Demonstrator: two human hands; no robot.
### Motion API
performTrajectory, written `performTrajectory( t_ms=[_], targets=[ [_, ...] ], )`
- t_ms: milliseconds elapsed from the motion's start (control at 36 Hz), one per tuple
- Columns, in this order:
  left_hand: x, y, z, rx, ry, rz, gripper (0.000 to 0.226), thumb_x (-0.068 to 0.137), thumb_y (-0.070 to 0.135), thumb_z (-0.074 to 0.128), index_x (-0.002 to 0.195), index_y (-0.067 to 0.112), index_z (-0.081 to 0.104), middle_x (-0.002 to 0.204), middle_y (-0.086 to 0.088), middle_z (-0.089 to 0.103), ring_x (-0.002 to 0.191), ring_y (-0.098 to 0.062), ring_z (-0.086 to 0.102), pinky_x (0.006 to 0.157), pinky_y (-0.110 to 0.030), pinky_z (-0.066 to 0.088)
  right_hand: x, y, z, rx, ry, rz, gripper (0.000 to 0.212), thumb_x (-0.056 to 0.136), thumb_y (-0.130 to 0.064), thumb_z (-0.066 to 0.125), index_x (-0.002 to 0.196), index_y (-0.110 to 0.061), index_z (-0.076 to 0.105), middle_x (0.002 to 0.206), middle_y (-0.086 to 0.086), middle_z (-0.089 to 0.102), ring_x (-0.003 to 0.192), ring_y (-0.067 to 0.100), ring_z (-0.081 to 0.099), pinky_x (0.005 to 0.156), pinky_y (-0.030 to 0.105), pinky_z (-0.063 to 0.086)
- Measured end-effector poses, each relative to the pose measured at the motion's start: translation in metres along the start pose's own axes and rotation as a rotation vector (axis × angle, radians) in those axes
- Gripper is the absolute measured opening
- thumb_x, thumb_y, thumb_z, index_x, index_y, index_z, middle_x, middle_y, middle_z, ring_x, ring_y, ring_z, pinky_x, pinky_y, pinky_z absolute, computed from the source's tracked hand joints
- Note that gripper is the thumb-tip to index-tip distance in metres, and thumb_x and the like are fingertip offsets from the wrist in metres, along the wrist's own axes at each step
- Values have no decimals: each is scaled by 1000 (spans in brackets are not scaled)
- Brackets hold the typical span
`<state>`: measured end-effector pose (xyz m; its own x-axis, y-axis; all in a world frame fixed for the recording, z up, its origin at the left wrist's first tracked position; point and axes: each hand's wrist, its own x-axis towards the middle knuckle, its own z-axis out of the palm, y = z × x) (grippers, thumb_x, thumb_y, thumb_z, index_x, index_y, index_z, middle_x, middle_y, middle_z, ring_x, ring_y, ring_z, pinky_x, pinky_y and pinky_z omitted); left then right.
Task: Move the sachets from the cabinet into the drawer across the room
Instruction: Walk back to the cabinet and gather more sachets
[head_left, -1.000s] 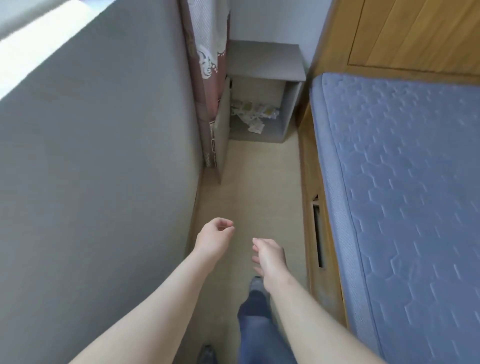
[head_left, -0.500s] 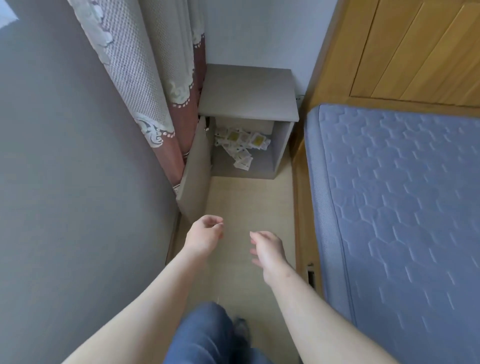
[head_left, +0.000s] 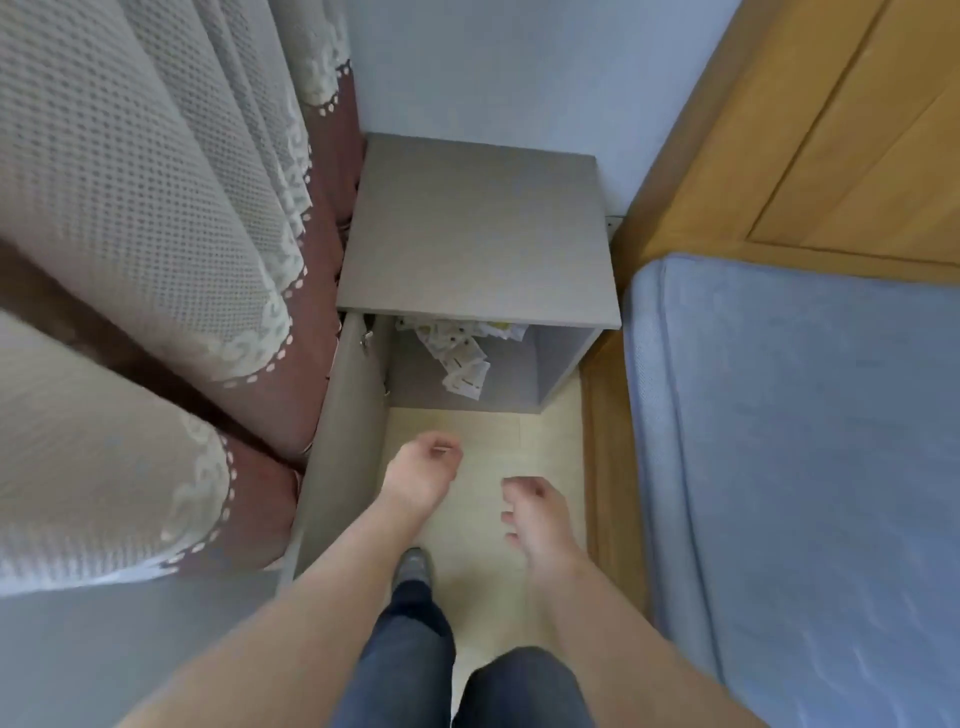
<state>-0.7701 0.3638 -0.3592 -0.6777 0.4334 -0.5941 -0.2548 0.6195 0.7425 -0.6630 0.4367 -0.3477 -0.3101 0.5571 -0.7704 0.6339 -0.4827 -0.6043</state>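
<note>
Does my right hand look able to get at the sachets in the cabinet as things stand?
Probably yes. The cabinet door stands open to the left, the sachets lie near the front of the open compartment, and only bare floor lies between them and the right hand, which holds nothing.

I see a grey cabinet (head_left: 478, 228) standing on the pale floor (head_left: 467, 431), its door (head_left: 343, 441) swung open to the left. A loose heap of white sachets (head_left: 462, 358) lies on its bottom panel (head_left: 511, 392).
</note>
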Motion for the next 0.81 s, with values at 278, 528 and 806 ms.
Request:
performTrajectory(
  t_ms=[278, 528, 806],
  targets=[
    [173, -19, 28, -2, 38, -94, 21, 91, 4, 51, 108, 6, 63, 107, -13, 66, 83, -20, 57, 65, -14, 42, 181, -40, 40, -119, -71, -33, 11, 92, -10, 50, 97, -3, 57, 99, 24, 57, 92, 30, 57, 84, 38, 46],
    [382, -138, 96, 26, 109, -36, 14, 87, -4, 55, 91, 1, 67, 111, -25, 65, 106, -36, 60, 89, -34, 45, 414, 28, 78, -200, -86, -152, 21, 88, -10, 56, 70, -22, 54, 70, -3, 53, 69, 17, 49, 65, 27, 36],
    [568, -232, 132, 186, 184, 179, 23, 91, 6, 52, 112, 5, 61, 118, -15, 63, 110, -29, 58, 95, -35, 45, 642, 77, 127, -363, -9, -486, 16, 88, -2, 54, 99, -7, 65, 93, 4, 60, 87, 21, 55, 70, 22, 41]
  ],
)
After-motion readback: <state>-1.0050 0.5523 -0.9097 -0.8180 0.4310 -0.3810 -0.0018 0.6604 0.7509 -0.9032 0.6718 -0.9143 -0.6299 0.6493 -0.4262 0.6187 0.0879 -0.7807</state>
